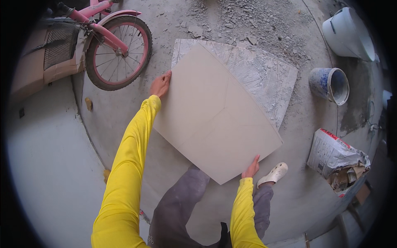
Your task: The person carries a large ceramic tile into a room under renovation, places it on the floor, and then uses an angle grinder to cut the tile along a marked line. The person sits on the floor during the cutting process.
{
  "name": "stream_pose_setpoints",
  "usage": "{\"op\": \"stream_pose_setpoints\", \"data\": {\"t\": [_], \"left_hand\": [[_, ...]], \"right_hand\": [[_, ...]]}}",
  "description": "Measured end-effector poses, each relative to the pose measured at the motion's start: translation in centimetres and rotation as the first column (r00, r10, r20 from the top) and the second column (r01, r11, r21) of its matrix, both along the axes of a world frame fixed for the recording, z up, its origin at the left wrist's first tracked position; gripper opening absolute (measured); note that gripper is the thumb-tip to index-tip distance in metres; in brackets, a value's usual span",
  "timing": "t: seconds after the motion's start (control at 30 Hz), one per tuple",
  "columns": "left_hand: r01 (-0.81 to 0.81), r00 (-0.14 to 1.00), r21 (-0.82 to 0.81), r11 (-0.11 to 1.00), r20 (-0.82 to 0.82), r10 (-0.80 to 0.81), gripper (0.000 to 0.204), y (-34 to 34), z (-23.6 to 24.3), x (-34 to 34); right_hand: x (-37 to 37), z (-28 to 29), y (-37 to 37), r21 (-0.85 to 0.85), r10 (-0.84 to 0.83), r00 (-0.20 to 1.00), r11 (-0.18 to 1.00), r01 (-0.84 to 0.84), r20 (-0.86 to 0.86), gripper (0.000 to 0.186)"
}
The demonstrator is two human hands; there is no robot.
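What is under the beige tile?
A grey slab shows beyond the upper edges of the tile. The tile covers the rest, so anything beneath its middle cannot be seen.

Top panel [217, 118] between bicycle [111, 38], left, and bag [331, 153], right

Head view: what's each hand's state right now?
Left hand: holding the beige tile by its left edge.
Right hand: holding the same tile by its lower-right edge.

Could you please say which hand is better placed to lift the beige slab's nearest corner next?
Probably the right hand: it touches the beige slab close to that corner, while the left hand is farther away.
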State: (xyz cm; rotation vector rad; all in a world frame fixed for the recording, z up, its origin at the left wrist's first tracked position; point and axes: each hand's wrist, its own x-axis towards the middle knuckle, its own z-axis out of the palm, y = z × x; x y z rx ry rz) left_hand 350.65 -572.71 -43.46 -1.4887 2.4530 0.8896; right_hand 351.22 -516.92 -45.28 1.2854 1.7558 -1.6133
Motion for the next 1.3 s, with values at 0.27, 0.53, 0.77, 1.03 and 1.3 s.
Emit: {"op": "stream_pose_setpoints", "data": {"t": [0.27,0.53,0.77,1.03,1.3], "left_hand": [[0.011,0.998,0.133,0.991,0.057,-0.019,0.078,-2.1,-4.5,2.7],[-0.048,0.993,0.067,0.997,0.110,0.041,0.085,-1.8,-6.6,5.2],[-0.078,0.989,0.084,0.993,0.135,0.066,0.091,-2.5,-6.4,5.3],[-0.072,0.983,0.044,0.996,0.173,0.063,0.091,-2.7,-5.6,4.9],[-0.109,0.992,0.012,0.994,0.066,0.108,0.083,-1.9,-5.3,6.4]], "right_hand": [[-0.4,-4.1,-0.1,0.109,0.162,0.981,0.979,-0.174,0.107,0.068],[-2.3,-5.9,0.9,0.140,0.316,0.946,0.936,-0.323,0.066,0.074],[-1.7,-8.5,2.9,0.217,0.244,0.954,0.936,-0.279,0.175,0.070],[-0.5,-8.2,0.7,0.309,0.230,0.972,0.923,-0.230,0.038,0.062],[-0.9,-7.5,-0.3,0.236,0.260,0.964,0.935,-0.266,0.058,0.060]]}}
